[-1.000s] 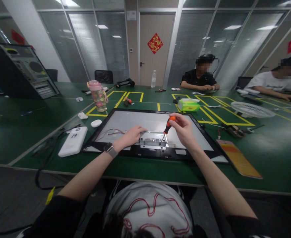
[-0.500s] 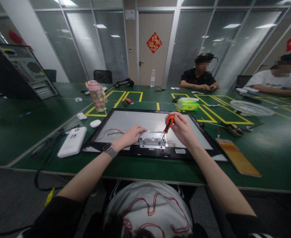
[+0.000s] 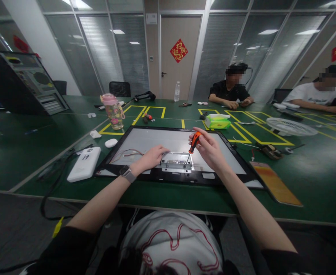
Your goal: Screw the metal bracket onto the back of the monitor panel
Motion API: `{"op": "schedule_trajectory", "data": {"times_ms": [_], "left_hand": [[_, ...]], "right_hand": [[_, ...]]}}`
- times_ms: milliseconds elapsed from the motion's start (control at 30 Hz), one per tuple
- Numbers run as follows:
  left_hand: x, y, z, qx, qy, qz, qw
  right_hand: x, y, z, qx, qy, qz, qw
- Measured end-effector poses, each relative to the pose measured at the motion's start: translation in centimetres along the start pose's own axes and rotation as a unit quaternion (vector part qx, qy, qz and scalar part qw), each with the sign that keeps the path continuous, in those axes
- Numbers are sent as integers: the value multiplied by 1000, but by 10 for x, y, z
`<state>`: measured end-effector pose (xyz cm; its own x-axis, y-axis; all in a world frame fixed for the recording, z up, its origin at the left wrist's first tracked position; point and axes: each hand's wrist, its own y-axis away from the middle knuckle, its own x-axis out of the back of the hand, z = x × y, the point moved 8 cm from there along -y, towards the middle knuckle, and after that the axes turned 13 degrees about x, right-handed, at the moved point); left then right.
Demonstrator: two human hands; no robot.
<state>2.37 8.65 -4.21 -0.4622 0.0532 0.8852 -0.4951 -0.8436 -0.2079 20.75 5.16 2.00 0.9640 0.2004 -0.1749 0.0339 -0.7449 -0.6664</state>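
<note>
A flat screen panel (image 3: pixel 145 138) with a black frame lies on the table before me. Near its front edge sits a silver metal bracket (image 3: pixel 176 165). My left hand (image 3: pixel 152 157) is closed at the bracket's left end, its fingers against the metal; the thumb is hard to see. In my right hand (image 3: pixel 209 149) is a screwdriver (image 3: pixel 195 143) with an orange and black handle, held tilted. Its shaft points down to the right part of the bracket, where the exact contact of the tip is too small to tell. Thin wires (image 3: pixel 132 152) lie on the panel left of the bracket.
Left of the panel are a white power bank (image 3: pixel 84 164), a white case (image 3: pixel 111 143) and a pink-lidded bottle (image 3: pixel 113 112). To the right lies an orange-yellow phone-shaped slab (image 3: pixel 275 185). A green tissue pack (image 3: pixel 218 121) sits behind the panel. Two people sit across the table.
The fingers of my right hand have shifted on the screwdriver's handle, with the index finger now lifted and straighter. My left hand stays at the bracket.
</note>
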Motion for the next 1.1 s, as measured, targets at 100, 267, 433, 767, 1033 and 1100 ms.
{"op": "schedule_trajectory", "data": {"times_ms": [100, 267, 433, 767, 1033, 1100], "left_hand": [[-1, 0, 0, 0, -6, -3, 1000], [0, 0, 1, -2, -8, -2, 1000], [-1, 1, 1, -1, -7, -2, 1000], [-3, 0, -1, -3, -16, -1, 1000], [-2, 1, 2, -8, -24, 2, 1000], [-3, 1, 2, -8, -25, -1, 1000]], "right_hand": [[1, 0, 0, 26, 35, -10, 999], [1, 3, -6, 106, 216, -53, 969], [6, 10, -19, 168, 350, 11, 921], [0, 13, 2, 72, 205, 80, 973], [-8, 18, 13, 41, 189, 54, 980], [-8, 18, 14, 41, 190, 54, 979]]}}
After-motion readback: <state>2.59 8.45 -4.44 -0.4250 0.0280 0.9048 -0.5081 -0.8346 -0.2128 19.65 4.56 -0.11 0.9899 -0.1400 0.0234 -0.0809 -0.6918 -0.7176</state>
